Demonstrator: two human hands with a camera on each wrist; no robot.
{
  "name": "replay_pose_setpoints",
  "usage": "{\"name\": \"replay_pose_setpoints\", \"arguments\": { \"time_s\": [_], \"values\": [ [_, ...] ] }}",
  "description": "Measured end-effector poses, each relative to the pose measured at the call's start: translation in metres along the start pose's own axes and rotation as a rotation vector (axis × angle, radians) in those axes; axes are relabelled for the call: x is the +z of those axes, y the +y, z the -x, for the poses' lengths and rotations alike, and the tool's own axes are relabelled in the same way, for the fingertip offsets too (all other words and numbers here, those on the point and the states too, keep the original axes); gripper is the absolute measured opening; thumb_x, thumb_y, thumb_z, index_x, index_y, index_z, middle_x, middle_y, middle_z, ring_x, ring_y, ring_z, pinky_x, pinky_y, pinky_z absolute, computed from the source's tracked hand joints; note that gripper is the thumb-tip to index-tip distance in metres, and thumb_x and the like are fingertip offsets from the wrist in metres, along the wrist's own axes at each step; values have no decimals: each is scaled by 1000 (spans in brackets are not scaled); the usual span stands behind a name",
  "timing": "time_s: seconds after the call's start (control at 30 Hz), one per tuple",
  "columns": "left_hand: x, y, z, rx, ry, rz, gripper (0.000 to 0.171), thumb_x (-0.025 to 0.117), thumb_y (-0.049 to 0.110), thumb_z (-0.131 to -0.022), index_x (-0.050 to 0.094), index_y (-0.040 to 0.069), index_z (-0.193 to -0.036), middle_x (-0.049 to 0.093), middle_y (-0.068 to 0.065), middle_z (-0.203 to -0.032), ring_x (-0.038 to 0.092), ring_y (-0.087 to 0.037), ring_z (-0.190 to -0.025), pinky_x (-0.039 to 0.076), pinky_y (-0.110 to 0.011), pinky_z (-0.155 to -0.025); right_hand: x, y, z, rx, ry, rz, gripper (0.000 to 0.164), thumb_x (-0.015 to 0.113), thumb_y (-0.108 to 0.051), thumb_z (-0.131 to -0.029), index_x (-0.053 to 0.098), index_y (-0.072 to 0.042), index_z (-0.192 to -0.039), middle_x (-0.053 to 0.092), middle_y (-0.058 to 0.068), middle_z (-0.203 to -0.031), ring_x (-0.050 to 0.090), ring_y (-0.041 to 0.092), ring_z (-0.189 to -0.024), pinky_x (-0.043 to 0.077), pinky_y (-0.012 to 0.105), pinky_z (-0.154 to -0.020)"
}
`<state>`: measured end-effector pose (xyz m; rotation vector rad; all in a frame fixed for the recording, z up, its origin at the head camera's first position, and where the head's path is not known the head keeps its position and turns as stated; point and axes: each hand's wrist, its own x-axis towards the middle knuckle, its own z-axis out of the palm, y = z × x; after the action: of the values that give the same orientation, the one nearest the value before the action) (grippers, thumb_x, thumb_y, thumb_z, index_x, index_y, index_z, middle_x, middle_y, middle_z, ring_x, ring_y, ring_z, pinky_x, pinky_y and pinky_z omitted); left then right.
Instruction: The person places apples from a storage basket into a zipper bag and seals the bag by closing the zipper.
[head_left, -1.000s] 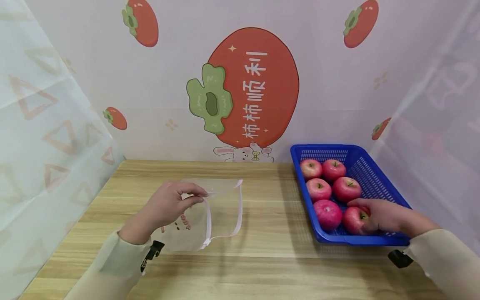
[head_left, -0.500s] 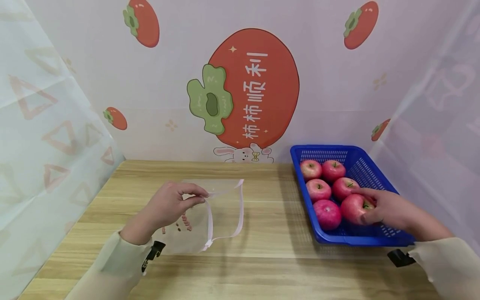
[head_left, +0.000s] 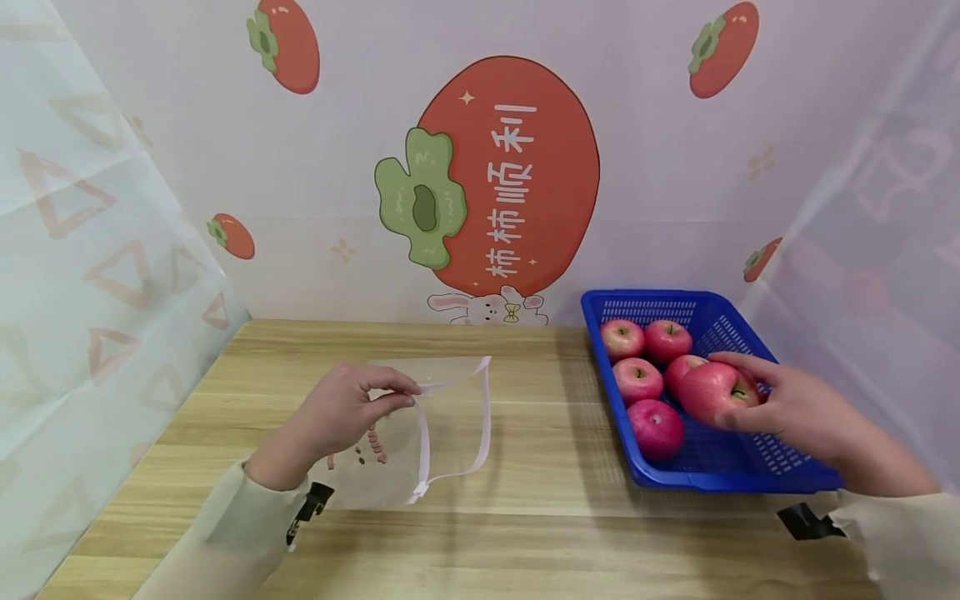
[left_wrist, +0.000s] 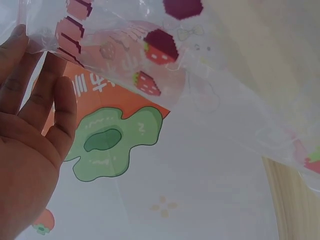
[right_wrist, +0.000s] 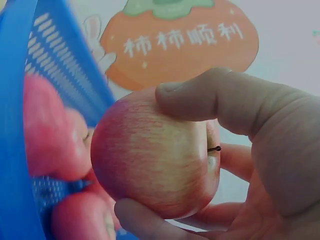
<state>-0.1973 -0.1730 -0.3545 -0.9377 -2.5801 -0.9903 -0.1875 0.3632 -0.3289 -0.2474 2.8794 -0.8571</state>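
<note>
My left hand point(head_left: 348, 420) pinches the upper edge of a clear zip bag point(head_left: 375, 475) between thumb and fingers. The bag's mouth, edged with a pale pink zip, gapes toward the right. Strawberry prints show on its film point(left_wrist: 220, 90) in the left wrist view. On the right, my right hand point(head_left: 806, 414) grips a red apple point(head_left: 712, 393), thumb on one side and fingers round the other. This apple is up over the blue basket point(head_left: 678, 479), partly covering another apple behind it. Its stem shows near my palm in the right wrist view.
Several more apples sit in the basket, among them a deep pink one point(head_left: 655, 429) at the near left corner. The wooden table point(head_left: 525, 542) ends at a white wall sheet point(head_left: 315, 275) with persimmon prints. Further sheets stand at both sides.
My right hand has lifted the apple from the basket's near end, up and slightly to the right. The left hand and the bag have barely moved.
</note>
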Motion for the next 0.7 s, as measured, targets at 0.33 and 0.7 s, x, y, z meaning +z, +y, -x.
{"name": "replay_pose_setpoints", "arguments": {
  "time_s": [0.33, 0.7],
  "values": [
    [10, 7, -3, 24, 7, 39, 17, 78, 9, -87, 79, 17, -102, 73, 10, -91, 57, -3, -66, 49, -25, -57, 25, -45, 3, -77, 67, -139, 83, 81, -34, -85, 39, -12, -153, 58, 19, -122, 57, 30, -101, 54, 33, -70],
    [20, 22, -9, 87, 74, 60, 20, 81, 5, -83, 80, 15, -101, 73, 10, -91, 48, -3, -55, 43, -23, -50, 83, -102, 5, -210, 92, -239, 75, 87, -39, -76, 54, -25, -142, 63, 9, -118, 61, 24, -98, 54, 37, -78]
  ]
}}
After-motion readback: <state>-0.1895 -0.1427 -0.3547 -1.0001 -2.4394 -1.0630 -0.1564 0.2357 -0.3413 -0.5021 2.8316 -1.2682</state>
